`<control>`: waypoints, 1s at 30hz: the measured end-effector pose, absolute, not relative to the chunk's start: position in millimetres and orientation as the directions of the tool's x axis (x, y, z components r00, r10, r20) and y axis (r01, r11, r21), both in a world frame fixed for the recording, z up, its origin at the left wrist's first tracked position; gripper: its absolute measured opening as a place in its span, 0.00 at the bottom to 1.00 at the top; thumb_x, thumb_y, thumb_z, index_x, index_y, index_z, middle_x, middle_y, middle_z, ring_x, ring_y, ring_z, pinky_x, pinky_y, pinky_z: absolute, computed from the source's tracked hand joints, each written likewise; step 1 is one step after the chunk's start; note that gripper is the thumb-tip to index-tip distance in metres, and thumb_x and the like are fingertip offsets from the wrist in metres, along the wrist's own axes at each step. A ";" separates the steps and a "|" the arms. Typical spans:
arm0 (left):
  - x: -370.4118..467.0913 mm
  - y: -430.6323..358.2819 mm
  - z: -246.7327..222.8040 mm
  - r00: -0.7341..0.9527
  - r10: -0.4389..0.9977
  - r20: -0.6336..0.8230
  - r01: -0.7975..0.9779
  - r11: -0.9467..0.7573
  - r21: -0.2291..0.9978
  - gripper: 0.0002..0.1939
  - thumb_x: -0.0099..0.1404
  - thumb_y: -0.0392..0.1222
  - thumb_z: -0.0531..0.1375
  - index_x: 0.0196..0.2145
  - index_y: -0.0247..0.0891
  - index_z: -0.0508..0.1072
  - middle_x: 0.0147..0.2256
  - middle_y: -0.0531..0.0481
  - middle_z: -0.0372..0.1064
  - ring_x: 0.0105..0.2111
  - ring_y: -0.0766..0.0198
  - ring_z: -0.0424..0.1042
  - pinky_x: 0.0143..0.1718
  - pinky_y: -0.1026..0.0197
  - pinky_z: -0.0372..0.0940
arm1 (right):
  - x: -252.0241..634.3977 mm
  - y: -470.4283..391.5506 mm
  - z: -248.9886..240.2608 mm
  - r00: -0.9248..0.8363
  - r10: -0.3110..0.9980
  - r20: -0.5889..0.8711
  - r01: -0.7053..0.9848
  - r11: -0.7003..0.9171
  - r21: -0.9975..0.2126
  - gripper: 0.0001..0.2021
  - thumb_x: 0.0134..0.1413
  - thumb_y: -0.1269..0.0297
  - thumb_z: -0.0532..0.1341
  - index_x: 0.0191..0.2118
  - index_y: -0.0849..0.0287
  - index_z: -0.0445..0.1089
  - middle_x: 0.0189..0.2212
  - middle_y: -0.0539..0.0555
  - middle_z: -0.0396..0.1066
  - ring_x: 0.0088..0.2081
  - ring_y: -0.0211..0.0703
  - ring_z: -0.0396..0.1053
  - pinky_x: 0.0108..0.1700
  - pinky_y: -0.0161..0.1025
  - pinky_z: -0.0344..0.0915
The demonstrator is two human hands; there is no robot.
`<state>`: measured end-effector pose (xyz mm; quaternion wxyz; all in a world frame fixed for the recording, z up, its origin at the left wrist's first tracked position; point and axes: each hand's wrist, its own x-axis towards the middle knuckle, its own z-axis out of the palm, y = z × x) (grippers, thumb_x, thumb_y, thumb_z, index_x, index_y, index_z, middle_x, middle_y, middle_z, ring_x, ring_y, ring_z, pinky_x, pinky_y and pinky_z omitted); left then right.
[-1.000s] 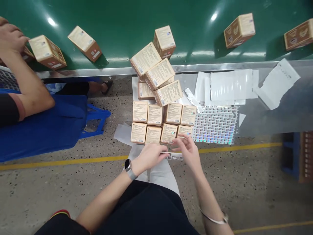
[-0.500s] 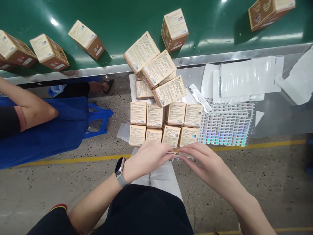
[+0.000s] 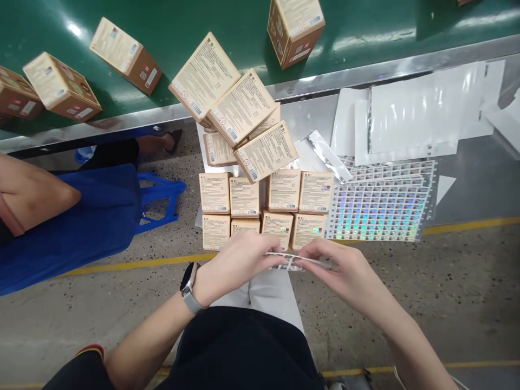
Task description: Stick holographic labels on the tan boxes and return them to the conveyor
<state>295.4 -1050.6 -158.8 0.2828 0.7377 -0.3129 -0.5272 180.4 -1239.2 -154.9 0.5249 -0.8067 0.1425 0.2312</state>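
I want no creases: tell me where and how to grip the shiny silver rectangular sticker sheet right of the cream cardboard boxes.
Pinch the sticker sheet by its near edge, coming from the person's side. It lies flat; that edge looks uncovered and seems to reach the grey table's edge, so a thumb could probably slip under. Cream boxes crowd its left; flat white packets lie beyond.

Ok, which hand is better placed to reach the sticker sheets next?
Likely the right hand: it is nearer the sheets; the left hand is farther across. Both hold the strip, so the right should let go first.
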 end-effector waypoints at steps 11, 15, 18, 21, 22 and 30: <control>306.4 -1052.2 -167.8 0.182 -0.792 -0.583 0.006 -0.592 0.806 0.12 0.70 0.44 0.60 0.32 0.37 0.79 0.22 0.55 0.69 0.22 0.70 0.63 0.24 0.65 0.51 | 184.3 -1251.9 -151.7 0.926 0.077 -0.369 -0.290 -0.481 -0.828 0.07 0.64 0.60 0.59 0.40 0.53 0.74 0.34 0.53 0.78 0.34 0.43 0.77 0.35 0.39 0.73; 306.7 -1056.3 -168.1 0.212 -0.778 -0.591 -0.050 -0.612 0.789 0.14 0.68 0.44 0.62 0.26 0.36 0.75 0.19 0.57 0.64 0.20 0.71 0.60 0.23 0.65 0.49 | 189.5 -1248.1 -150.2 0.981 0.128 -0.144 -0.014 -0.700 -0.714 0.06 0.64 0.69 0.59 0.41 0.55 0.73 0.36 0.54 0.78 0.39 0.46 0.75 0.42 0.45 0.69; 306.0 -1059.0 -168.6 0.224 -0.759 -0.611 -0.071 -0.638 0.767 0.14 0.68 0.44 0.62 0.26 0.37 0.75 0.19 0.58 0.64 0.21 0.71 0.61 0.23 0.65 0.49 | 192.9 -1241.6 -149.1 0.977 0.199 -0.077 0.118 -0.805 -0.582 0.06 0.63 0.74 0.58 0.39 0.58 0.72 0.38 0.57 0.78 0.43 0.50 0.73 0.48 0.49 0.66; 306.7 -1059.9 -169.9 0.235 -0.737 -0.634 -0.098 -0.667 0.739 0.12 0.68 0.44 0.62 0.27 0.37 0.76 0.21 0.58 0.67 0.22 0.70 0.63 0.24 0.65 0.51 | 192.1 -1237.3 -149.7 0.975 0.216 -0.041 0.159 -0.822 -0.546 0.07 0.62 0.76 0.58 0.38 0.59 0.71 0.39 0.58 0.78 0.46 0.51 0.73 0.51 0.51 0.65; 307.6 -1059.6 -170.4 0.240 -0.728 -0.642 -0.111 -0.678 0.727 0.12 0.68 0.44 0.62 0.28 0.37 0.76 0.21 0.57 0.68 0.22 0.70 0.64 0.24 0.64 0.52 | 191.3 -1237.4 -150.4 0.981 0.187 -0.046 0.127 -0.808 -0.575 0.07 0.63 0.75 0.58 0.38 0.58 0.71 0.39 0.58 0.77 0.47 0.51 0.73 0.51 0.51 0.65; 308.4 -1053.1 -192.5 0.257 -0.873 -0.416 -0.370 -0.486 0.792 0.08 0.66 0.41 0.64 0.29 0.38 0.77 0.64 0.51 0.61 0.68 0.52 0.52 0.65 0.45 0.54 | 214.0 -1254.8 -186.7 0.711 -0.383 -0.590 -0.646 -0.022 -0.763 0.11 0.56 0.53 0.65 0.33 0.55 0.72 0.23 0.48 0.72 0.24 0.38 0.71 0.29 0.37 0.70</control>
